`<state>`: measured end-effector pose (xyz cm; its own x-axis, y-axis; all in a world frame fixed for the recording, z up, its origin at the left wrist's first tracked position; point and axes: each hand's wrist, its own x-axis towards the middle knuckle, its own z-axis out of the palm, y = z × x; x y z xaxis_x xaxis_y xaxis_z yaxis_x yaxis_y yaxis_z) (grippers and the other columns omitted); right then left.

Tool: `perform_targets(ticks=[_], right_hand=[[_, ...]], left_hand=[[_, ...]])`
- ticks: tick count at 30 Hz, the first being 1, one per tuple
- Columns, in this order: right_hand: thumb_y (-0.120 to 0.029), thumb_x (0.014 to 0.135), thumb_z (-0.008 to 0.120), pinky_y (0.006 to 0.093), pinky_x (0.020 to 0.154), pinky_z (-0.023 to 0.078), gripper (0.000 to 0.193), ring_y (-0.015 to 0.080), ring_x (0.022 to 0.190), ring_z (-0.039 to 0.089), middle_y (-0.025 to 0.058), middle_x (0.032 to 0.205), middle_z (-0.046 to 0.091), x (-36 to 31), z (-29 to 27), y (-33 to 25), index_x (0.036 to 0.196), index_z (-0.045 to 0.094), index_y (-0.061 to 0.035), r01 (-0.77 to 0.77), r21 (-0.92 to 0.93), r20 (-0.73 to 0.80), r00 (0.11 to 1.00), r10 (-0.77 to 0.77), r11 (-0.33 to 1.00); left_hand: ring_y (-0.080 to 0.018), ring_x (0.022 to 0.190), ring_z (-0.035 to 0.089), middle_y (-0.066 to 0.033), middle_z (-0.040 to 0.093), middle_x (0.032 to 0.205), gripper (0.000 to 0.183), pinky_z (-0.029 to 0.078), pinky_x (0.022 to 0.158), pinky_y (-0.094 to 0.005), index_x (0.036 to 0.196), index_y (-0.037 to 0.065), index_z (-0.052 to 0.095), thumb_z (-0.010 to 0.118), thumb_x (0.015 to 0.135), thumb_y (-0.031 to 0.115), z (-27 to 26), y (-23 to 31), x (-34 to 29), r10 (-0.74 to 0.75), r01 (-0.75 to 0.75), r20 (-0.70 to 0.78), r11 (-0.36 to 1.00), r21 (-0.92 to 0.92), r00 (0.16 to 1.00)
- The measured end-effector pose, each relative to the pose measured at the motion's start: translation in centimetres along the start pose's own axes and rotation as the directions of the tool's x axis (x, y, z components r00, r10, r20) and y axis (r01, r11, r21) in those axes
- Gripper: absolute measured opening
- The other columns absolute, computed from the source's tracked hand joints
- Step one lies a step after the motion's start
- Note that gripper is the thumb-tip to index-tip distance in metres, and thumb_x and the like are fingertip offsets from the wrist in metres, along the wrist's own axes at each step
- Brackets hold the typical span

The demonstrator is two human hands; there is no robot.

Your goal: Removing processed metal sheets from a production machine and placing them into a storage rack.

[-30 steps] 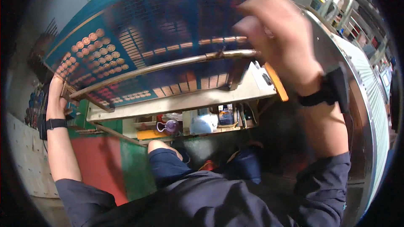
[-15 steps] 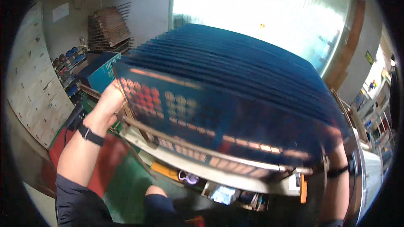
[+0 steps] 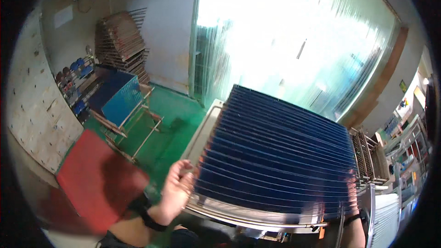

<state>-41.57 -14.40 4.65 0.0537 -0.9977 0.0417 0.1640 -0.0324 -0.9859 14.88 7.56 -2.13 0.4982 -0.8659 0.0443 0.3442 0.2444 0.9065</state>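
A row of thin dark blue panels [image 3: 280, 147] stands closely spaced before me, their upper edges showing as many lines. My left hand [image 3: 177, 190] is at the near left edge of the row, its fingers curled against the edge of a panel. At the opposite side, my right hand [image 3: 352, 195] lies along the right edge, blurred and partly hidden, so its fingers do not show clearly. A metal bar [image 3: 257, 224] runs along the near side below the panels. The cream frame of a table [image 3: 200, 133] shows beyond my left hand.
A wooden rack with blue panels [image 3: 121, 98] stands on the green floor [image 3: 172, 131] at left. Stacked brown racks [image 3: 120, 36] lean at the wall. A red board [image 3: 98, 179] is at near left. Wire racks [image 3: 367, 156] and a white ribbed item [image 3: 385, 216] flank the right.
The view has swung, and the panels now appear lower and further right, seen more from above. The front panel's printed face no longer shows. Both hands remain at the sides of the row.
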Motion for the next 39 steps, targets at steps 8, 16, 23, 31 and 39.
perform_targets(ticks=[8,16,23,31,39], right_hand=[[-0.022,0.101,0.046,0.0372,0.109,0.036,0.042,0.0225,0.122,0.047,0.0049,0.134,0.045,-1.8,0.1,0.6,0.141,0.042,-0.0089,-0.119,-0.165,-0.118,0.988,0.100,0.979],[-0.020,0.099,0.053,0.0333,0.102,0.042,0.035,0.0178,0.110,0.053,0.0025,0.120,0.055,-2.4,-3.5,1.6,0.132,0.052,-0.0090,-0.187,-0.213,-0.183,0.972,0.149,0.959],[-0.018,0.097,0.059,0.0304,0.097,0.047,0.029,0.0143,0.101,0.058,0.0006,0.109,0.063,-4.7,-4.0,0.9,0.125,0.060,-0.0091,-0.286,-0.250,-0.242,0.943,0.227,0.925],[-0.015,0.098,0.061,0.0288,0.091,0.047,0.022,0.0106,0.097,0.059,-0.0021,0.106,0.064,-9.3,9.2,3.6,0.120,0.062,-0.0103,-0.229,-0.168,-0.253,0.950,0.183,0.959],[-0.017,0.099,0.062,0.0278,0.088,0.049,0.026,0.0106,0.098,0.059,-0.0005,0.109,0.066,-13.1,24.9,10.0,0.124,0.062,-0.0078,-0.256,-0.269,-0.353,0.923,0.152,0.928]], left_hand=[[-0.0088,0.088,0.054,0.0003,0.057,0.104,0.049,0.047,0.078,-0.0244,0.146,0.014,0.043,0.059,0.100,0.015,-1.8,3.8,4.3,-0.425,0.417,0.148,0.905,0.083,0.893],[-0.0074,0.055,0.044,0.0052,0.054,0.076,0.021,0.033,0.048,-0.0235,0.116,0.016,0.058,0.059,0.100,0.030,0.0,5.8,11.6,-0.743,0.759,0.157,0.639,-0.122,0.651],[-0.0053,0.051,0.036,0.0071,0.048,0.072,0.025,0.027,0.047,-0.0222,0.117,0.015,0.055,0.058,0.099,0.033,1.0,8.0,14.0,-0.831,0.834,0.084,0.542,-0.102,0.550],[-0.0042,0.055,0.037,0.0087,0.047,0.075,0.024,0.031,0.051,-0.0219,0.116,0.015,0.055,0.056,0.100,0.033,-6.8,15.8,21.7,-0.815,0.840,0.234,0.542,-0.020,0.531],[-0.0033,0.054,0.035,0.0095,0.045,0.074,0.028,0.029,0.049,-0.0215,0.115,0.016,0.055,0.056,0.099,0.038,-21.4,21.1,31.0,-0.805,0.815,0.243,0.574,0.087,0.541]])
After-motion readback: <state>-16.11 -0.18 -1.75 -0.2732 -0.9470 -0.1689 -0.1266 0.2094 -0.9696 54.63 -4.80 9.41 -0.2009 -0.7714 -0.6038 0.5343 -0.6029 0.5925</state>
